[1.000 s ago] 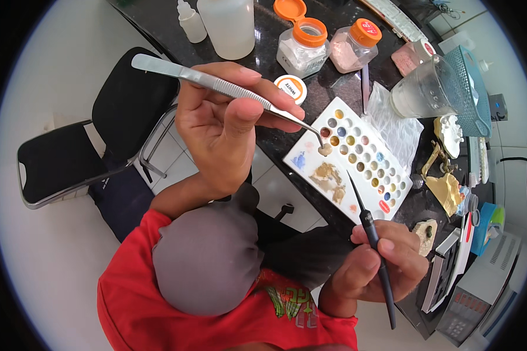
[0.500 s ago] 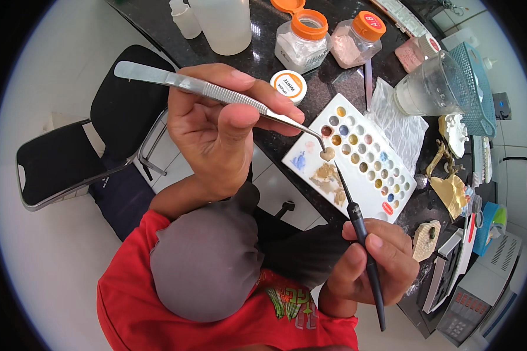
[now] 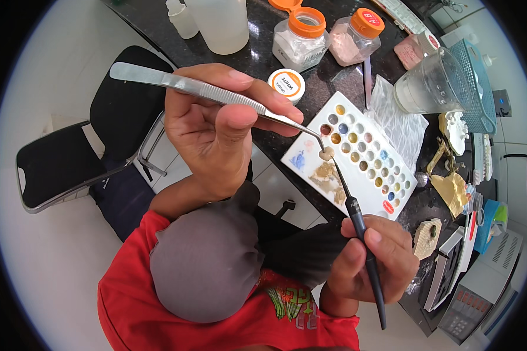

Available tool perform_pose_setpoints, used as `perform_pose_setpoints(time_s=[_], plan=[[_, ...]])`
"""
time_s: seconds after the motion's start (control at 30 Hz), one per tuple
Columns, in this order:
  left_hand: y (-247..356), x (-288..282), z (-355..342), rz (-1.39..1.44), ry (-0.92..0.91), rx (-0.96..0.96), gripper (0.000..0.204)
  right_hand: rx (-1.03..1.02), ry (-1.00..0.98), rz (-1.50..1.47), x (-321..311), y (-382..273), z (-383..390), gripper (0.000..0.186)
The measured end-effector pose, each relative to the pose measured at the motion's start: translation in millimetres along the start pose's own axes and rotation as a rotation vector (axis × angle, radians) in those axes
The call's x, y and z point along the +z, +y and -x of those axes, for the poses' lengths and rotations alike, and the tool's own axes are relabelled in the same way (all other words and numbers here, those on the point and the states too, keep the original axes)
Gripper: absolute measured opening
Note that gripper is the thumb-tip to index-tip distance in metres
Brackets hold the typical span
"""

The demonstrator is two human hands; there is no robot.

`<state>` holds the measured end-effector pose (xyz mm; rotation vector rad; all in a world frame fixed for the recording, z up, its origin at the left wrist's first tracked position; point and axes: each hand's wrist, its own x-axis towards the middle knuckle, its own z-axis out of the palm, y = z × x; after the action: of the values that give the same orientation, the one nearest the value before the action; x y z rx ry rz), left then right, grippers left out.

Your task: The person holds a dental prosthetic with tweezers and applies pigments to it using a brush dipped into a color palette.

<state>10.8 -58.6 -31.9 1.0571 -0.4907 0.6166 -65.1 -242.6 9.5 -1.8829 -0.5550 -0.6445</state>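
My left hand [image 3: 208,137] is closed on steel tweezers [image 3: 219,93] with a ribbed grip and a bent tip. At that tip sits a small beige tooth-shaped piece [image 3: 326,154], like a dental crown. My right hand [image 3: 377,257] pinches a slim brush [image 3: 355,212] with a dark handle, pointing up and away from me. The brush tip meets the lower right side of the crown, touching it or nearly so. Beneath both tools lies a white palette [image 3: 372,203] with rows of coloured wells and brown and blue smears.
Behind the palette stand a white-lidded jar [image 3: 287,85], an open powder jar [image 3: 300,44] with an orange lid and a closed pink powder jar [image 3: 351,44]. A clear cup [image 3: 424,88] and a blue basket [image 3: 477,88] are at the far right. Chairs [image 3: 126,96] stand to the left.
The brush tip has moved slightly up and left, closer to the crown. The tweezers keep hold of the crown almost in place, and the whole view has shifted a little.
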Motion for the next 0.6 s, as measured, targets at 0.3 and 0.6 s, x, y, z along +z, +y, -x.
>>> perform_pose_setpoints(time_s=[0.3,0.6], plan=[[2.1,-0.1,2.8,-0.003,0.004,0.001,0.035,0.008,-0.016,0.003,-1.4,-1.1,2.6,0.028],[2.9,6.1,-1.9,-0.058,0.092,-0.042,0.038,0.015,0.025,-0.01,1.9,-0.9,-0.3,0.029]])
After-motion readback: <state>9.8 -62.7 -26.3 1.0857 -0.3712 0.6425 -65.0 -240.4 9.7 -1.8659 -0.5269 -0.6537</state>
